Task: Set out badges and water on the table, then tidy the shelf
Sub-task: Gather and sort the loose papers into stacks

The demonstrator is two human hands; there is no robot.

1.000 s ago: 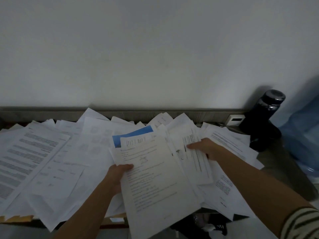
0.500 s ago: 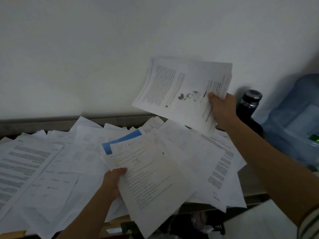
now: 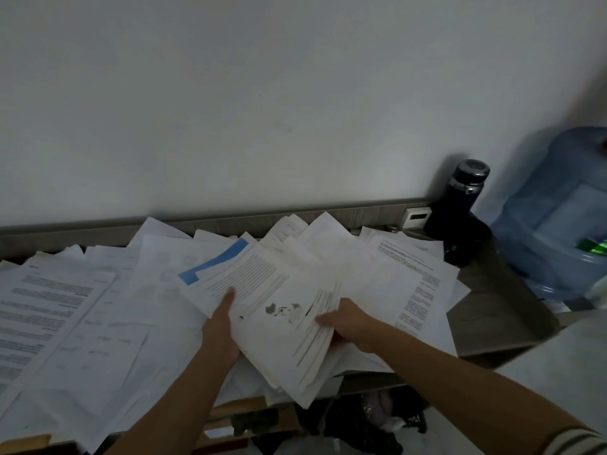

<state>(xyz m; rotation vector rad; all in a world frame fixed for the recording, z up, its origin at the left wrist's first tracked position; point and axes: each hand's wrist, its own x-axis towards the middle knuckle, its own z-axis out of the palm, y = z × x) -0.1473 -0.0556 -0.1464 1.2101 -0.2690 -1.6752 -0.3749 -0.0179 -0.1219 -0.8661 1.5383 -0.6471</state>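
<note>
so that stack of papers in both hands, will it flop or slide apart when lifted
Probably floppy: the stack of papers is loose sheets, its near corner hanging past the shelf. Likely to slip apart, since its edges are fanned. The left hand and right hand gripping opposite sides should steady it.

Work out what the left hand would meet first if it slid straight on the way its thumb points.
The left hand grips the paper stack; beyond that, probably the blue-edged sheet, then loose papers. Depth is unclear.
</note>
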